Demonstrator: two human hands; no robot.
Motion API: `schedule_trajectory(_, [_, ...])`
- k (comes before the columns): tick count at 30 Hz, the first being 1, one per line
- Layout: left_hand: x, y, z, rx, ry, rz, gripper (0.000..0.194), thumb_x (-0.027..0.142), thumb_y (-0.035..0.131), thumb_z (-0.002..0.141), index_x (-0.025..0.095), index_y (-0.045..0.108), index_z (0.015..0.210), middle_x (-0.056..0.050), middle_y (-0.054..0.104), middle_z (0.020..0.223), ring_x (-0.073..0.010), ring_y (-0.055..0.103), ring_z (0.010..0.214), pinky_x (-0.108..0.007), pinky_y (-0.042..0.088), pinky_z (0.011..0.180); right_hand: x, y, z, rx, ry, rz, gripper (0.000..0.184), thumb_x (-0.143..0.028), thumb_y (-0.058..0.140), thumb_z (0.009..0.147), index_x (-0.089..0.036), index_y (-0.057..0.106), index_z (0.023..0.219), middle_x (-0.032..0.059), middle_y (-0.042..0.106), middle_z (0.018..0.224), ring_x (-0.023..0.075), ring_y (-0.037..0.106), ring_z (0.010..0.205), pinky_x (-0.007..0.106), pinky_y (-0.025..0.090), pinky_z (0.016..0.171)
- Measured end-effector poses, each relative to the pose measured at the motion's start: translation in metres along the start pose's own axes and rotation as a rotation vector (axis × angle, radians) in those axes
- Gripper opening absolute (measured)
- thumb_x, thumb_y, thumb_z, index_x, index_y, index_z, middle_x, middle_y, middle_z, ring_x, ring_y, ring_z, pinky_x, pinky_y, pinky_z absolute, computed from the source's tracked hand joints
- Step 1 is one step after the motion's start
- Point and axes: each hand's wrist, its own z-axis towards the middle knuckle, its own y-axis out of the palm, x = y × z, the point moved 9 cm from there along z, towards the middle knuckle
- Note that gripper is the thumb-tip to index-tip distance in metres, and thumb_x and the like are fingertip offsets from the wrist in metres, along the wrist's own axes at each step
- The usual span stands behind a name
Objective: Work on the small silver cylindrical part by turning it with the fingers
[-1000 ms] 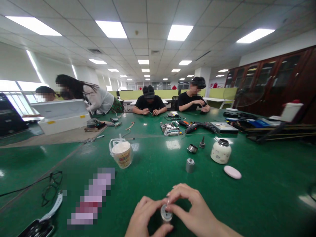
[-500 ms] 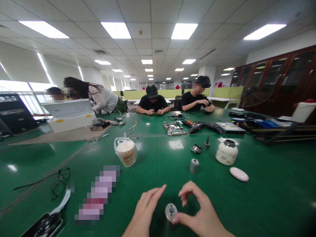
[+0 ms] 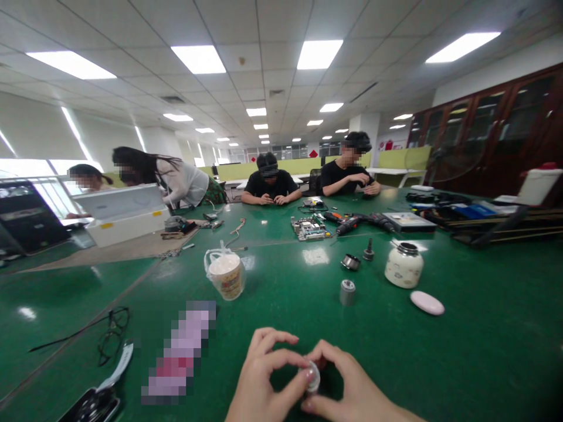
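Observation:
Low in the middle of the head view, a small round metal motor part (image 3: pixel 315 381) is pinched between both hands. My left hand (image 3: pixel 272 375) has its thumb and forefinger closed against the part's near face and top, covering much of it. From the right, my right hand (image 3: pixel 352 381) grips its edge, forefinger above and thumb below. Farther forward on the table stands a grey metal cylinder (image 3: pixel 347 294). Behind that are a dark metal ring (image 3: pixel 350 262) and an upright rotor-like shaft (image 3: pixel 368 250).
A cream jar (image 3: pixel 403 271) and a pink oval case (image 3: pixel 427 303) lie to the right. On the left are a bagged paper cup (image 3: pixel 229 275) and glasses (image 3: pixel 112 334). A circuit board (image 3: pixel 311 228) and a power drill (image 3: pixel 348 227) lie beyond. Several people work around the table.
My left hand has moved right and closed its thumb and forefinger onto the metal motor part. My right forefinger has come down onto the part. The view has shifted slightly.

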Motion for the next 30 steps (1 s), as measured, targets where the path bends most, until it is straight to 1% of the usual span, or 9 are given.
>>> schedule_trajectory(3, [-0.004, -0.016, 0.006, 0.095, 0.027, 0.007, 0.012, 0.031, 0.069, 0.087, 0.03, 0.08, 0.09, -0.007, 0.07, 0.099, -0.0271, 0.058, 0.102, -0.044, 0.05, 0.09, -0.002, -0.002, -0.002, 0.006, -0.012, -0.018, 0.032, -0.019, 0.082, 0.064, -0.019, 0.063, 0.09, -0.0004, 0.068, 0.087, 0.0201, 0.062, 0.084, 0.029, 0.044, 0.077])
schedule_trajectory(7, [-0.043, -0.034, 0.011, 0.187, -0.098, 0.164, 0.014, 0.036, 0.069, 0.087, 0.031, 0.081, 0.092, -0.006, 0.071, 0.094, -0.0274, 0.06, 0.095, -0.048, 0.05, 0.088, -0.009, -0.003, -0.003, -0.019, -0.032, -0.023, 0.033, -0.016, 0.077, 0.067, -0.02, 0.063, 0.097, 0.0015, 0.069, 0.093, 0.0212, 0.063, 0.089, 0.031, 0.045, 0.082])
schedule_trajectory(11, [-0.073, -0.023, 0.007, 0.087, -0.134, 0.273, 0.011, 0.037, 0.074, 0.082, 0.033, 0.082, 0.089, -0.006, 0.072, 0.093, -0.0268, 0.061, 0.092, -0.047, 0.052, 0.086, -0.012, -0.002, -0.003, -0.038, -0.031, -0.039, 0.031, -0.015, 0.075, 0.068, -0.019, 0.063, 0.097, 0.0024, 0.069, 0.095, 0.0217, 0.063, 0.09, 0.032, 0.046, 0.083])
schedule_trajectory(15, [-0.075, -0.02, 0.003, 0.089, -0.089, 0.257, 0.029, 0.035, 0.078, 0.079, 0.033, 0.077, 0.108, -0.005, 0.072, 0.101, -0.0264, 0.06, 0.097, -0.045, 0.051, 0.09, -0.012, -0.002, -0.004, -0.034, -0.002, -0.042, 0.03, -0.018, 0.075, 0.071, -0.02, 0.063, 0.098, 0.0025, 0.069, 0.096, 0.0221, 0.062, 0.092, 0.033, 0.045, 0.086])
schedule_trajectory(17, [-0.076, -0.019, 0.004, 0.076, -0.098, 0.255, 0.025, 0.033, 0.078, 0.08, 0.034, 0.078, 0.105, -0.005, 0.072, 0.103, -0.027, 0.059, 0.098, -0.047, 0.05, 0.091, -0.013, -0.002, -0.005, -0.038, -0.004, -0.042, 0.03, -0.019, 0.075, 0.071, -0.02, 0.063, 0.098, 0.0022, 0.069, 0.097, 0.0218, 0.062, 0.092, 0.033, 0.045, 0.086])
schedule_trajectory(21, [-0.062, -0.021, 0.007, 0.08, -0.077, 0.206, 0.009, 0.032, 0.075, 0.083, 0.033, 0.081, 0.089, -0.005, 0.071, 0.099, -0.0274, 0.058, 0.098, -0.047, 0.049, 0.09, -0.013, -0.002, -0.006, -0.036, -0.003, -0.046, 0.029, -0.019, 0.075, 0.071, -0.021, 0.062, 0.098, 0.0021, 0.069, 0.097, 0.0216, 0.062, 0.092, 0.033, 0.045, 0.085])
schedule_trajectory(24, [-0.034, -0.02, 0.006, 0.093, -0.001, 0.1, 0.011, 0.03, 0.07, 0.088, 0.031, 0.08, 0.093, -0.005, 0.071, 0.094, -0.0257, 0.058, 0.097, -0.043, 0.05, 0.088, -0.013, -0.003, -0.006, -0.03, 0.001, -0.049, 0.029, -0.018, 0.075, 0.071, -0.021, 0.062, 0.096, 0.0021, 0.068, 0.095, 0.0214, 0.061, 0.09, 0.032, 0.045, 0.084])
schedule_trajectory(27, [-0.006, -0.011, 0.0, 0.04, 0.086, 0.022, 0.012, 0.031, 0.068, 0.09, 0.029, 0.078, 0.095, -0.005, 0.072, 0.093, -0.0253, 0.057, 0.095, -0.041, 0.05, 0.085, -0.015, -0.003, -0.006, -0.025, -0.02, -0.056, 0.026, -0.018, 0.074, 0.071, -0.02, 0.062, 0.094, 0.0013, 0.067, 0.092, 0.0206, 0.061, 0.087, 0.031, 0.045, 0.081])
schedule_trajectory(30, [0.008, -0.001, -0.005, -0.018, 0.126, 0.018, 0.013, 0.031, 0.066, 0.091, 0.029, 0.077, 0.099, -0.005, 0.072, 0.094, -0.026, 0.057, 0.096, -0.042, 0.049, 0.084, -0.016, -0.002, -0.006, -0.03, -0.036, -0.045, 0.025, -0.018, 0.073, 0.073, -0.02, 0.063, 0.095, 0.001, 0.066, 0.091, 0.0202, 0.06, 0.087, 0.03, 0.045, 0.08])
